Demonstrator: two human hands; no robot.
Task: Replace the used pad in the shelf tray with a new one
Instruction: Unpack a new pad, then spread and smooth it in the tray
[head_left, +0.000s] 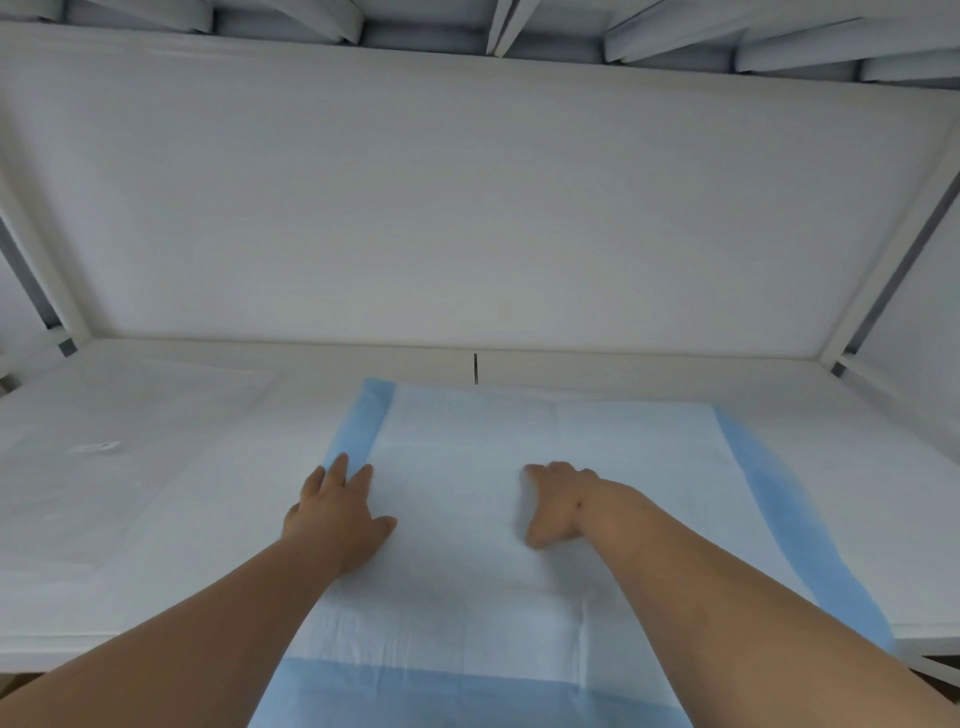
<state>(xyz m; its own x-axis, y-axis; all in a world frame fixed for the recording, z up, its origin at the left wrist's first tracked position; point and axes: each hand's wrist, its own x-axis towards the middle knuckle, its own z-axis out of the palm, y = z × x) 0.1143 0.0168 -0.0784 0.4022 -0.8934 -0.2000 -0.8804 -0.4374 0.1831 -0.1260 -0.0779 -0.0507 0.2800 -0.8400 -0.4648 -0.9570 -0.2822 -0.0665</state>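
Observation:
A white pad with blue borders (467, 582) lies spread on the white shelf tray (156, 493), its near edge hanging over the tray's front. My left hand (337, 514) rests flat on the pad by its left blue border, fingers straight. My right hand (561, 501) presses on the pad's middle with its fingers bent downward; whether they pinch any fabric cannot be seen. Both forearms reach in from the bottom of the view.
A white back panel (467, 208) closes the shelf behind the tray. Slanted white frame posts stand at the left (47, 270) and right (893, 249). An upper shelf (467, 36) runs overhead. A small mark (96, 447) lies on the tray's left part.

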